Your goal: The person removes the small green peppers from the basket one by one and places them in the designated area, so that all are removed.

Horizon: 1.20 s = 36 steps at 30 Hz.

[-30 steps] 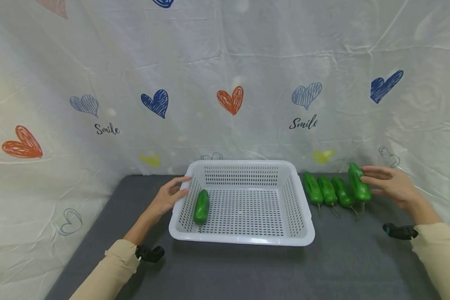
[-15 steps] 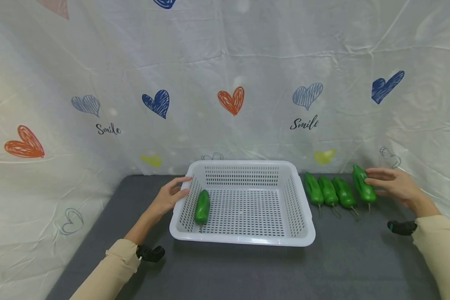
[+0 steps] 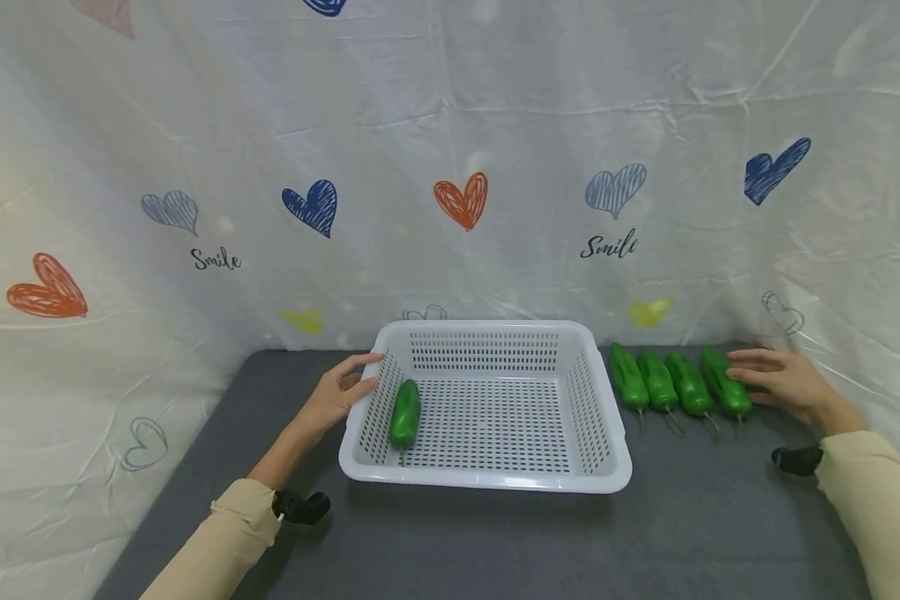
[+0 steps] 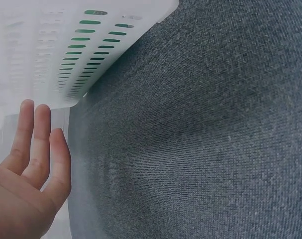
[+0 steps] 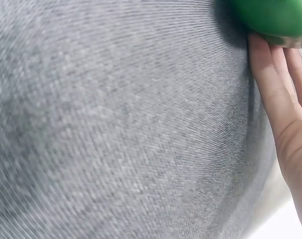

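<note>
In the head view, my left hand (image 3: 333, 393) rests at the left rim of a white perforated plastic basket (image 3: 487, 481), index finger and thumb reaching the rim. Three of its fingers show nearly straight beside the basket wall (image 4: 51, 55) in the left wrist view. One green pepper (image 3: 405, 415) lies inside, along the basket's left side. My right hand (image 3: 783, 383) holds another green pepper (image 3: 723, 383) by its right side, at the right end of a row. Fingertips meet the underside of this pepper (image 5: 275, 17) in the right wrist view; the thumb is hidden there.
Three more green peppers (image 3: 657, 381) lie side by side just right of the basket, stems toward me. Dark grey cloth (image 3: 480, 550) covers the table. A pale curtain (image 3: 457, 125) with printed hearts hangs behind its back edge.
My right hand first shifted the held pepper slightly right, then lowered it into line beside the other three. My left hand and the basket have stayed in place.
</note>
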Each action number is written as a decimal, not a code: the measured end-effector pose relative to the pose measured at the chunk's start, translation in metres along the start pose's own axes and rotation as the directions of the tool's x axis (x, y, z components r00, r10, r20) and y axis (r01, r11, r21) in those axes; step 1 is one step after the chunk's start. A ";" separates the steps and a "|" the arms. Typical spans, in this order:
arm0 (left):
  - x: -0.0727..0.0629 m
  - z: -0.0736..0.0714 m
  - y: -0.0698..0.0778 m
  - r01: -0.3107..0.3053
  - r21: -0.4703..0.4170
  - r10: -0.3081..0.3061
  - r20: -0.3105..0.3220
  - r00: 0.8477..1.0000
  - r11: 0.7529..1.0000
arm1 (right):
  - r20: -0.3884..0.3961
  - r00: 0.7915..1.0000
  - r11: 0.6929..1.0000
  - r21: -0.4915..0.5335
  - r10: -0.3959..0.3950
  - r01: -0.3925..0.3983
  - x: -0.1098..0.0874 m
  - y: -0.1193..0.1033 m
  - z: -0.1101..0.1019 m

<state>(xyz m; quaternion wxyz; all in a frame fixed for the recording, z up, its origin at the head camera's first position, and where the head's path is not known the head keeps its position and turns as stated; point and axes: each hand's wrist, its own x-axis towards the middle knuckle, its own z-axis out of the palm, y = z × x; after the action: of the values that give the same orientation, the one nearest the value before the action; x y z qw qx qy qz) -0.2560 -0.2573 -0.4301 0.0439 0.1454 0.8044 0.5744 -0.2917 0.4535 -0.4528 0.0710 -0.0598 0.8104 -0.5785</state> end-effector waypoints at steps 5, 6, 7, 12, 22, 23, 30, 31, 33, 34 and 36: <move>-0.001 0.000 -0.001 0.008 0.001 -0.008 -0.004 1.000 1.000 | -0.019 1.000 1.000 -0.024 -0.009 0.009 0.000 0.000 0.002; -0.001 -0.001 -0.001 0.012 0.001 -0.012 -0.006 1.000 1.000 | -0.025 1.000 0.999 -0.036 -0.013 0.012 0.000 -0.001 0.003; -0.001 -0.001 -0.001 0.015 0.000 -0.015 -0.007 1.000 1.000 | -0.030 0.999 0.999 -0.046 -0.015 0.014 0.000 -0.001 0.004; 0.001 0.000 -0.002 0.024 -0.007 -0.024 -0.007 1.000 1.000 | -0.049 0.998 0.996 -0.083 -0.024 0.020 0.002 -0.003 0.006; 0.000 0.000 -0.002 0.009 -0.003 -0.009 -0.015 1.000 1.000 | -0.074 0.997 0.981 -0.193 -0.022 0.007 -0.002 -0.006 0.008; 0.000 0.001 -0.002 0.012 -0.002 -0.012 -0.016 1.000 1.000 | -0.080 0.996 0.979 -0.203 -0.026 0.010 -0.003 -0.007 0.009; -0.001 0.001 0.000 0.022 0.015 -0.022 -0.019 1.000 1.000 | -0.147 0.984 0.957 -0.284 -0.098 0.053 -0.009 -0.019 0.016; -0.001 0.001 0.000 0.024 0.012 -0.024 -0.017 1.000 1.000 | -0.162 0.981 0.957 -0.284 -0.108 0.059 -0.010 -0.022 0.017; -0.001 0.001 0.001 0.025 0.006 -0.025 -0.015 1.000 1.000 | -0.195 0.972 0.960 -0.270 -0.131 0.076 -0.012 -0.029 0.021; -0.001 0.001 0.001 0.026 0.001 -0.026 -0.015 1.000 1.000 | -0.208 0.968 0.962 -0.259 -0.139 0.082 -0.012 -0.032 0.023; -0.001 0.001 0.001 0.024 -0.001 -0.024 -0.016 1.000 1.000 | -0.224 0.963 0.971 -0.219 -0.148 0.098 -0.012 -0.040 0.028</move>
<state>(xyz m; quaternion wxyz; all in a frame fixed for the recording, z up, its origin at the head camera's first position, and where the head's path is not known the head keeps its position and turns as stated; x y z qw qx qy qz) -0.2550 -0.2562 -0.4300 0.0444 0.1313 0.8061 0.5753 -0.2737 0.4165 -0.4236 -0.0695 -0.0473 0.8632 -0.4978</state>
